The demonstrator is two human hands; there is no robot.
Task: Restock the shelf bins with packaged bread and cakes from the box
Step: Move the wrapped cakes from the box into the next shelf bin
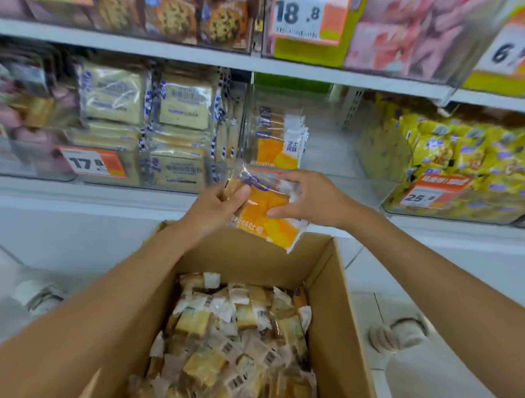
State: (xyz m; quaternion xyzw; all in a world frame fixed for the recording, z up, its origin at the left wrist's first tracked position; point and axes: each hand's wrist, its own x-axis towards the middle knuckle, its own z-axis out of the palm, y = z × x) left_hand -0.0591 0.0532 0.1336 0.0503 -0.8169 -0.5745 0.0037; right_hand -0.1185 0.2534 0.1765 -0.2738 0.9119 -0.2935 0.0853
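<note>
Both hands hold one orange-and-white packet of toast (266, 212) above the far edge of the open cardboard box (330, 300). My left hand (217, 208) grips its left end, thumb on top. My right hand (310, 197) pinches its right side. The packet is tilted, lower corner toward the box. Just behind it stands a clear shelf bin (324, 143) holding several upright packets of the same toast (278, 141) at its left side. The box is full of small wrapped bread and cake packets (230, 334).
A bin of pale sliced-bread packs (151, 128) sits left of the toast bin, with a 17.8 price tag (92, 164). Yellow snack bags (462, 162) fill the bin on the right. An upper shelf (191, 57) carries more goods. White floor tiles surround the box.
</note>
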